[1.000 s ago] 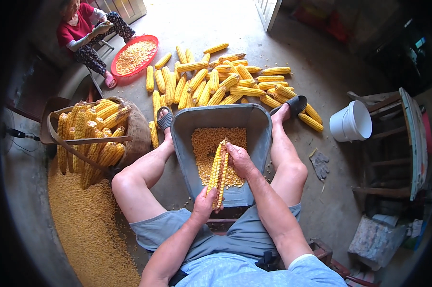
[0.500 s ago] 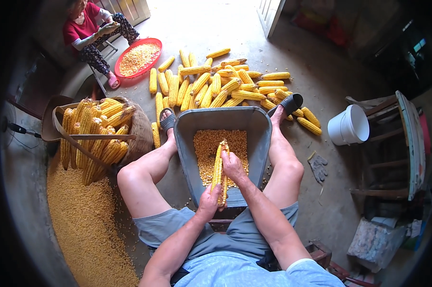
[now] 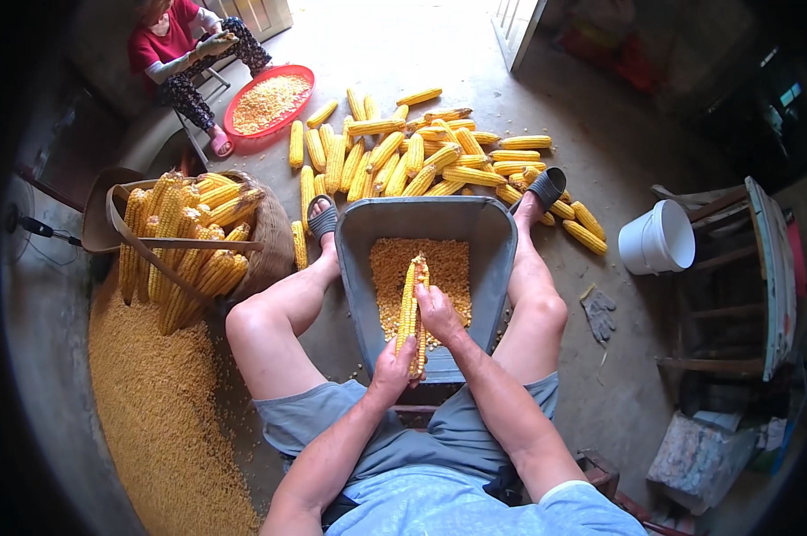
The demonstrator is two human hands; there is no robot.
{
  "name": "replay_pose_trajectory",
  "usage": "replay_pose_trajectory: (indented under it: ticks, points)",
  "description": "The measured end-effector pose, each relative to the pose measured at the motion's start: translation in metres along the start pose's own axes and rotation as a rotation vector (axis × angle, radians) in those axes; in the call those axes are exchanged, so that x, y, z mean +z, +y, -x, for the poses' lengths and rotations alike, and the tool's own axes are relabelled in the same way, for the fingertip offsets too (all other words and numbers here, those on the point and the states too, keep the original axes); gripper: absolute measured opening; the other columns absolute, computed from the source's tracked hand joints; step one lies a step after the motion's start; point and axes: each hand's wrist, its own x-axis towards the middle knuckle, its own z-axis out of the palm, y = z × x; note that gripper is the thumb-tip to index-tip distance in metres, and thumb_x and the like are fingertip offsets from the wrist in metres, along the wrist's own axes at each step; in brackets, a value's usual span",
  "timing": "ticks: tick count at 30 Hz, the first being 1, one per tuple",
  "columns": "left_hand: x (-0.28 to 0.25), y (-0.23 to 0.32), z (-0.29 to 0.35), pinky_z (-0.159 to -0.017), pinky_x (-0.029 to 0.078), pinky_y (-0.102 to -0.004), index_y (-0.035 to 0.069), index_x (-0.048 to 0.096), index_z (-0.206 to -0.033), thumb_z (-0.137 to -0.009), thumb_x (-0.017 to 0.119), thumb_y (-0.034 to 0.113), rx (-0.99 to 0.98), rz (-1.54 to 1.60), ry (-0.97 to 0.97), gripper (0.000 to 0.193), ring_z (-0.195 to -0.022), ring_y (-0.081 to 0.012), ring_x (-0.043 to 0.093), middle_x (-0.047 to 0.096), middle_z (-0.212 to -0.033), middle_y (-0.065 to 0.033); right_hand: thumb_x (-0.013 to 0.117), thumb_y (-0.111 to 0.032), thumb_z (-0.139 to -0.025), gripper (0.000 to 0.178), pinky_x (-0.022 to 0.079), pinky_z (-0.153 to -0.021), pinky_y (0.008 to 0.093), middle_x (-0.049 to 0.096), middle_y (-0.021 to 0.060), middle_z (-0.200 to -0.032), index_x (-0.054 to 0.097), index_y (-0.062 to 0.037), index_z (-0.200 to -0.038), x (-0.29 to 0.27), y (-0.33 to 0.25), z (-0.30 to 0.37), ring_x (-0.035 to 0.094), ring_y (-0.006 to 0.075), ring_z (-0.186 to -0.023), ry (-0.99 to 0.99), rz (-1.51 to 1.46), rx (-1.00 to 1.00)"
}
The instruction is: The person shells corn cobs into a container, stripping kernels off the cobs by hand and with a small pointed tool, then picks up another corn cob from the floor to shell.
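Head view. Landmark: the grey tub (image 3: 354, 259) between the knees.

Change over the last second: the right hand (image 3: 439, 313) sits lower along the ear of corn (image 3: 407, 313), off the tip it was pinching at first. The ear has turned: the bare reddish strip that ran openly down its length now shows mainly near the top and along the right side. The left hand (image 3: 391, 368) keeps its hold on the lower end. The whole scene is shifted slightly right in the picture, tub included.

Ear: held over the near half of the tub, steeply slanted, tip away from the body. Yellow, kernel rows intact on the left face; tip pale and ragged.

Hands: left, wrapped around the ear's lower end. Right, thumb against the upper right side, fingers curled behind; exact finger contact hidden.

Surroundings: loose kernels (image 3: 448, 268) cover the tub's floor toward its far end. Beyond the tub, a pile of whole ears (image 3: 395, 161). Left of the tub, a full wicker basket (image 3: 274, 237); farther out past it, a seated co-worker (image 3: 167, 49) beside a red basin (image 3: 298, 113) of kernels. Right of the tub, a grey glove (image 3: 597, 313) and white bucket (image 3: 640, 241).
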Motion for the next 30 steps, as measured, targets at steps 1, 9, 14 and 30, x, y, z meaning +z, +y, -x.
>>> replay_pose_trajectory:
  ticks: [1,9,14,30]
  points:
    - [-0.002,0.001,0.000,-0.040,0.042,-0.0235,0.004,0.046,-0.107,-0.101,0.043,0.037,-0.007,0.018,-0.003,0.034,-0.048,-0.0124,0.055,0.058,-0.076,-0.0075,0.045,-0.043,-0.097,0.048,0.048,-0.075,0.0471,0.063,0.0290,-0.086,0.057,0.0040,-0.093,0.001,0.003,-0.001,0.061,0.0438,-0.085,-0.003,-0.058,-0.039]
    - [0.008,0.007,-0.005,-0.039,0.042,-0.0236,0.005,0.042,-0.117,-0.093,0.060,0.019,0.010,0.005,0.054,0.033,-0.050,-0.0107,0.055,0.056,-0.074,-0.0027,0.047,-0.046,-0.096,0.051,0.048,-0.075,0.0459,0.064,0.0277,-0.086,0.059,0.0042,-0.094,0.003,0.010,-0.002,0.063,0.0399,-0.085,-0.047,-0.193,0.063]
    - [0.006,0.008,-0.002,-0.039,0.042,-0.0244,0.006,0.038,-0.123,-0.086,0.063,0.007,-0.032,-0.022,0.004,0.044,-0.050,-0.0112,0.054,0.054,-0.076,-0.0030,0.053,-0.052,-0.091,0.060,0.049,-0.078,0.0468,0.064,0.0303,-0.086,0.060,0.0077,-0.094,0.008,0.008,0.006,0.064,0.0424,-0.090,-0.052,-0.018,0.097]
    - [0.007,0.008,-0.008,-0.040,0.043,-0.0250,0.004,0.033,-0.133,-0.083,0.062,0.003,-0.034,-0.062,0.021,0.058,-0.050,-0.0122,0.054,0.054,-0.074,-0.0047,0.049,-0.049,-0.094,0.055,0.050,-0.074,0.0462,0.065,0.0276,-0.090,0.063,0.0042,-0.097,0.007,0.003,0.022,0.064,0.0403,-0.086,-0.102,-0.010,0.085]
